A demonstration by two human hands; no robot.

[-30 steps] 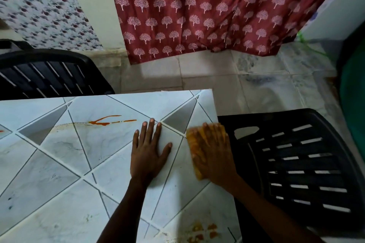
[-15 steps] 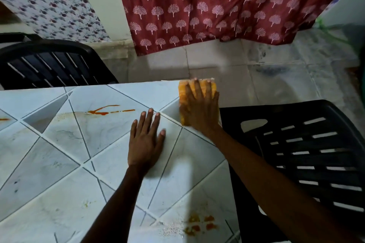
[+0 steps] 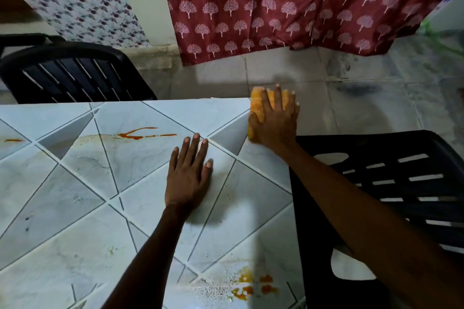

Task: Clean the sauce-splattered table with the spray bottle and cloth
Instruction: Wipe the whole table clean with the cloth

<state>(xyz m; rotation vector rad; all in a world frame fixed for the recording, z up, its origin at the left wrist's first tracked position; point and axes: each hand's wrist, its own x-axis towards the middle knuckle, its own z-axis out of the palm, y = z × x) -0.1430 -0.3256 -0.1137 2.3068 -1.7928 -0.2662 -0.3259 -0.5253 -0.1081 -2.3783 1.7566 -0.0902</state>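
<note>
White counter (image 3: pixel 62 208) has red sauce (image 3: pixel 130 135) on it. My right fingers (image 3: pixel 277 98) lie straight, pressing the yellow cloth (image 3: pixel 256 110) at the far corner. My left fingers (image 3: pixel 193 148) rest flat, holding nothing.

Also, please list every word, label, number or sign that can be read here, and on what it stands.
None: no text can be read anywhere.
The curtain bears only tree prints.
The table shows only tile lines and sauce.
The cloth has no visible label.
</note>
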